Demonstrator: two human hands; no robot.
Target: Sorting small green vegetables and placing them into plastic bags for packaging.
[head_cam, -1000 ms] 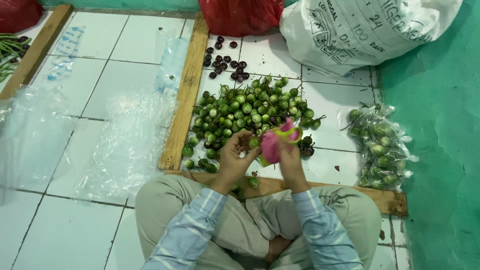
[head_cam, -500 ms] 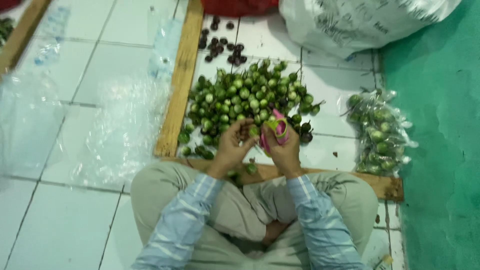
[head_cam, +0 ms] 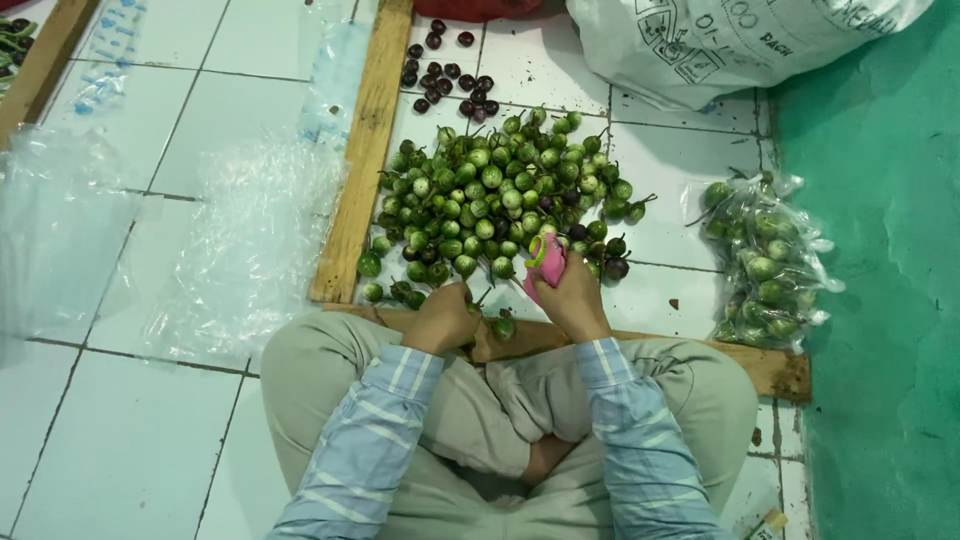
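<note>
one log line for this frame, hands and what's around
left hand: on small green eggplants | right hand: holds pink tool | bagged eggplants at right

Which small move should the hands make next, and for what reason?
Probably the left hand should bring one small round green eggplant lying beside it to the pink handheld tool in the right hand. The tool's tip sits at the near edge of the pile of green eggplants.

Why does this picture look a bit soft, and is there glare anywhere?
Head view: light is even and flat, shadows faint. The clear plastic sheets glint white. The green eggplants are fairly sharp; the hands, left and right, look slightly smeared.
</note>
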